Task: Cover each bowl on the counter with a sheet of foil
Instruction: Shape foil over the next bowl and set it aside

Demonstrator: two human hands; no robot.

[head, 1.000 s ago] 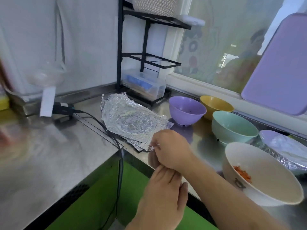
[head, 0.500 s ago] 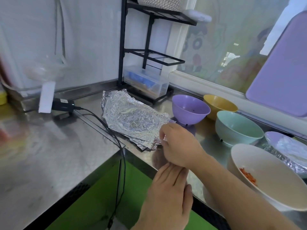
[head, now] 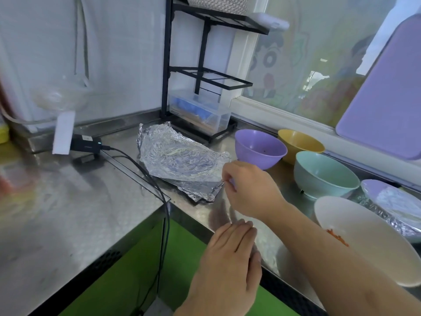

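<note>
- The right hand [head: 249, 192] has its grip pinched on the near corner of the foil stack [head: 182, 163], probably to peel one sheet free.
- The left hand [head: 227, 263], fingers straight, holds nothing below the grip.
- Right of the grip, the white bowl [head: 364, 238] holds orange shreds.
- Beyond it, the purple bowl [head: 259, 148] holds dark specks.

White wall [head: 118, 53], steel counter [head: 68, 213] (sunlit window [head: 319, 53]).
</note>
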